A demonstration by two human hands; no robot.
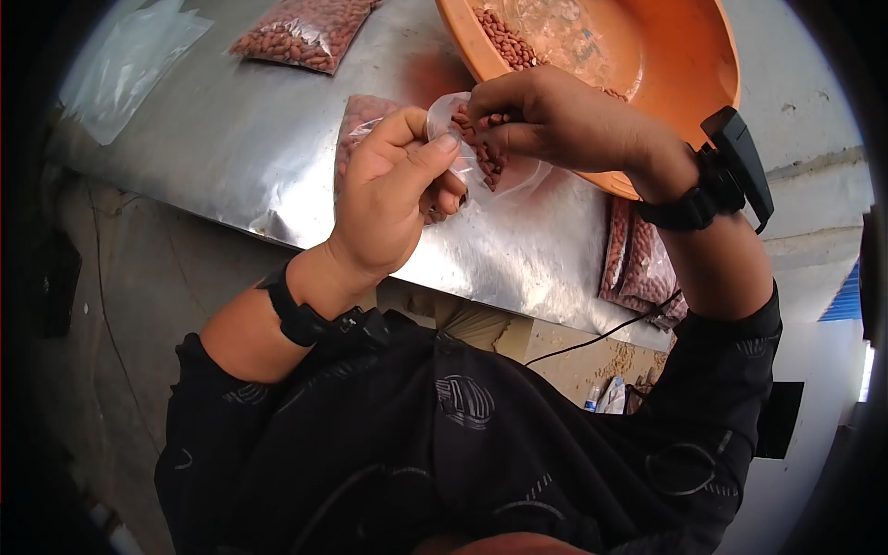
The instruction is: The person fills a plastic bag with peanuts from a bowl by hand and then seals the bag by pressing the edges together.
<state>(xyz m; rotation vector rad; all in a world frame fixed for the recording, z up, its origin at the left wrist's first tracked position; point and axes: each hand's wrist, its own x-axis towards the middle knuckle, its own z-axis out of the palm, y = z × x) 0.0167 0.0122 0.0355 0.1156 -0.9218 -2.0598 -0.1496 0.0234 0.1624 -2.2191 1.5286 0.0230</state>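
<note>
Two hands met at the little clear bag (507,178), just beside the orange bowl (689,65): your left hand (388,199) pinched its rim, your right hand (564,120) pinched peanuts (488,159), so small, slow drops seemed best.

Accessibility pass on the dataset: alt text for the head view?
The left hand and right hand hold a small clear bag of reddish peanuts above a shiny metal table, beside an orange basin holding more. Other filled bags lie on the table.
</note>
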